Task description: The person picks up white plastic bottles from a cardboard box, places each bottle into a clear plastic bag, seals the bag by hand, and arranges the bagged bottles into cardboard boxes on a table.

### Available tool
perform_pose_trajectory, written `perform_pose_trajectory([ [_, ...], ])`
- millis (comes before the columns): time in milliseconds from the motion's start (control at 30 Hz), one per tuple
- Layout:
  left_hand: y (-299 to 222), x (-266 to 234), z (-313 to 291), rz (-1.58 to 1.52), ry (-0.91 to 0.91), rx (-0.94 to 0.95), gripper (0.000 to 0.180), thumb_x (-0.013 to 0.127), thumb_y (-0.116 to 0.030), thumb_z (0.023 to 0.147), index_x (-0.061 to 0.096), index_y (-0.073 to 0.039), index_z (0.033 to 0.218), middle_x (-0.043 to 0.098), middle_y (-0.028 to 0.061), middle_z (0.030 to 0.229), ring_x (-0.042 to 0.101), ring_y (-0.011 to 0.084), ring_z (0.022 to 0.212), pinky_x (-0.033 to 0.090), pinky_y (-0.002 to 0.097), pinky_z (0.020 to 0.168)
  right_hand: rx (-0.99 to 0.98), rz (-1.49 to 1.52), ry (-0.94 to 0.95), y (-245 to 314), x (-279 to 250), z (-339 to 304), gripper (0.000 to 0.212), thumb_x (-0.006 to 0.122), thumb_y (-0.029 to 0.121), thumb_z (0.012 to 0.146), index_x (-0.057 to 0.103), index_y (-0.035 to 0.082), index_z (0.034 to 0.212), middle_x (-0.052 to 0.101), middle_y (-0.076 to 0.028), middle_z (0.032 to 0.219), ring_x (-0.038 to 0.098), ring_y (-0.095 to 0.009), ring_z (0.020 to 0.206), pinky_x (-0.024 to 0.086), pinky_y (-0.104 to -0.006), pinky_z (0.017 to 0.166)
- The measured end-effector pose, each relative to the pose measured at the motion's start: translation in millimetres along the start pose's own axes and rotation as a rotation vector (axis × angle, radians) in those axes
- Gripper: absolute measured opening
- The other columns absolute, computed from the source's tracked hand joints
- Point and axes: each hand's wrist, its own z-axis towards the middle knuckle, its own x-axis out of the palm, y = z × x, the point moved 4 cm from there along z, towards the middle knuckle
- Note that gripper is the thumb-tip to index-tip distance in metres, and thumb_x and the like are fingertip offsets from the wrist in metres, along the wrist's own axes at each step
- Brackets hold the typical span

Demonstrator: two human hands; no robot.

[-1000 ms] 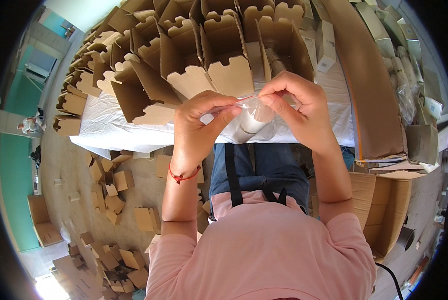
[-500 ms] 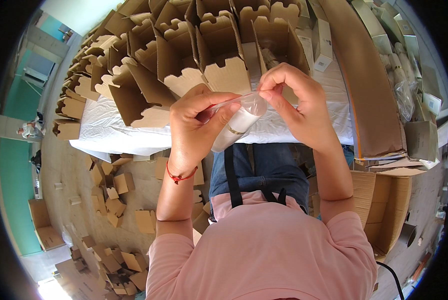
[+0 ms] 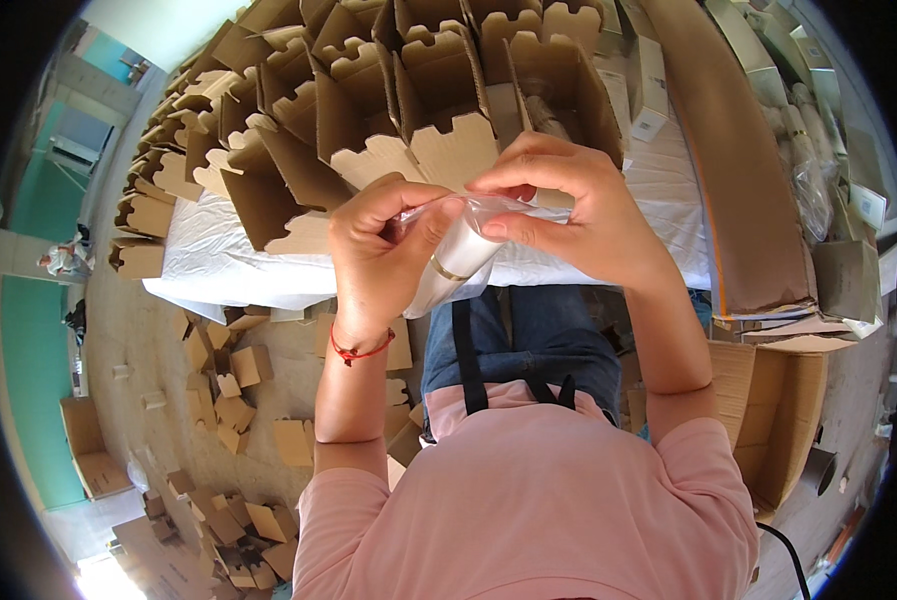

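Observation:
A white bottle-shaped cylinder (image 3: 464, 251) with a thin gold band is inside a clear plastic bag (image 3: 480, 207), tilted in front of my lap. My left hand (image 3: 386, 245) pinches the bag's edge between thumb and bent fingers, close to the top of the cylinder. From the other side my right hand (image 3: 583, 208) has its thumb and index finger around the gathered plastic near the mouth, a little of it showing beyond the thumb. Just past my hands, an open cardboard box (image 3: 565, 90) holds a plastic-wrapped item.
Rows of open brown cardboard boxes (image 3: 438, 90) stand on a white-covered table (image 3: 203, 245). At the right, a long cardboard panel (image 3: 703, 130) borders more cartons and bagged items (image 3: 806, 165). Small boxes (image 3: 233, 535) lie scattered on the floor at left; a large open carton (image 3: 783, 410) sits at right.
The bag and cylinder have shifted slightly left and down. My right hand has moved left, its fingers going from a tight pinch at the bag's edge to a wider hold across the plastic.

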Motion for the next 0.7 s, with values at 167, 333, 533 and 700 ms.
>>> perform_pose_trajectory([
  [167, -0.5, 0.5, -0.7, -0.019, 0.007, -0.028, 0.004, 0.070, -0.003, 0.079, 0.068, 0.000, 0.082, 0.055, -0.0019, 0.069, 0.042, 0.0017, 0.059, 0.030, 0.0173, 0.050, -0.039, -0.079, -0.030, -1.7, 2.1, -0.4, 0.013, 0.067, 0.003, 0.075, 0.067, 0.002, 0.088, 0.059, -0.007, 0.075, 0.057, -0.017, 0.067, 0.044, -0.0270, 0.061],
  [333, -6.1, 2.5, -0.4, 0.001, 0.057, -0.008, 0.005, 0.070, -0.003, 0.079, 0.068, 0.000, 0.082, 0.058, -0.0013, 0.071, 0.043, 0.0020, 0.059, 0.031, 0.0173, 0.051, -0.012, -0.086, -0.048, -1.1, 1.6, -0.5, 0.011, 0.064, -0.003, 0.075, 0.065, 0.001, 0.086, 0.059, -0.007, 0.076, 0.057, -0.017, 0.067, 0.043, -0.0252, 0.061],
  [533, -8.7, -0.1, 2.9, -0.001, 0.016, 0.033, 0.007, 0.070, -0.002, 0.079, 0.068, 0.001, 0.085, 0.063, 0.0009, 0.074, 0.051, 0.0035, 0.064, 0.040, 0.0177, 0.057, 0.024, 0.021, -0.038, -6.2, -4.1, -3.8, 0.010, 0.064, -0.003, 0.077, 0.065, 0.000, 0.086, 0.061, -0.006, 0.082, 0.056, -0.013, 0.070, 0.044, -0.0244, 0.063],
  [700, -8.9, -3.5, 2.4, -0.047, -0.017, 0.001, 0.009, 0.070, -0.004, 0.079, 0.067, 0.001, 0.086, 0.064, 0.0021, 0.075, 0.053, 0.0042, 0.066, 0.042, 0.0176, 0.060, -0.018, 0.077, -0.041, -13.2, -4.6, -7.0, 0.009, 0.064, 0.000, 0.080, 0.065, 0.000, 0.088, 0.060, -0.006, 0.086, 0.055, -0.012, 0.073, 0.044, -0.0245, 0.064],
])
